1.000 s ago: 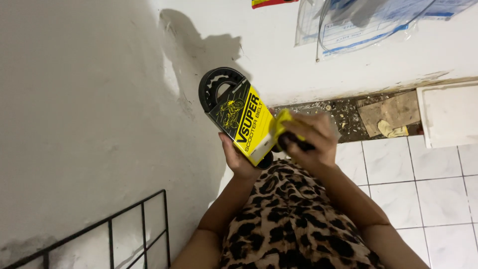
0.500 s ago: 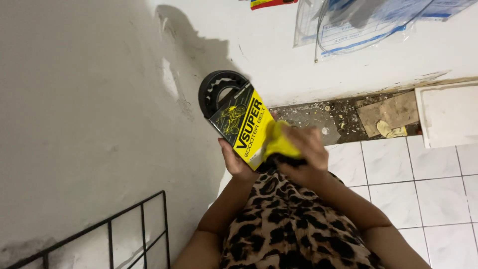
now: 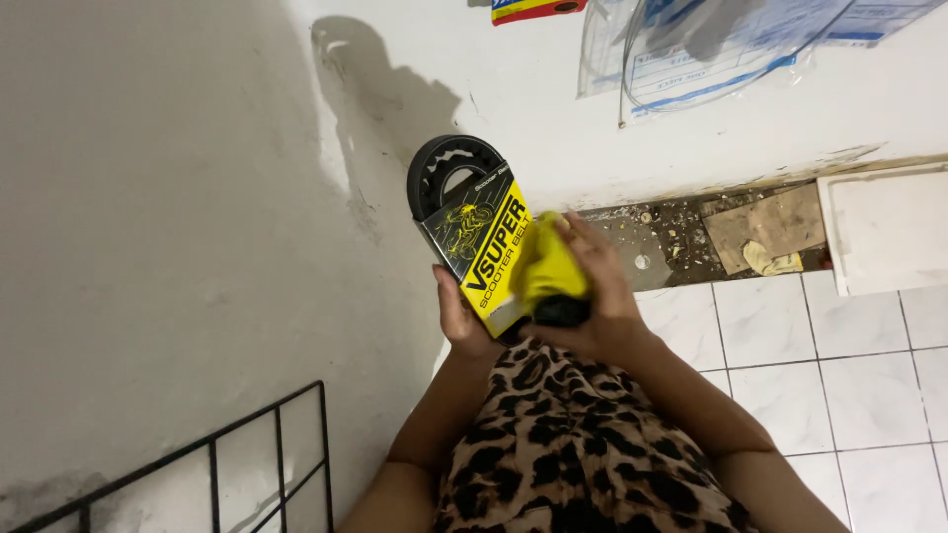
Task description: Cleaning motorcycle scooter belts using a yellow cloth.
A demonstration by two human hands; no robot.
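A black toothed rubber belt in a black and yellow cardboard sleeve [image 3: 472, 229] is held up in front of a white wall. My left hand [image 3: 456, 318] grips the lower end of the sleeve from beneath. My right hand [image 3: 602, 301] presses a yellow cloth [image 3: 546, 268] against the right side of the sleeve. The belt's loop sticks out above the sleeve. Both forearms rise from the bottom of the view over a leopard-print garment [image 3: 573, 444].
A black wire rack [image 3: 247, 449] stands at the lower left against the wall. White floor tiles [image 3: 849, 375] lie at the right, with a dirty strip of debris and cardboard [image 3: 760, 232] along the wall. Clear plastic bags [image 3: 711, 49] hang above.
My right hand with the yellow cloth has slid from the sleeve's right edge onto its face, lower and closer to my left hand. The belt has stayed in place.
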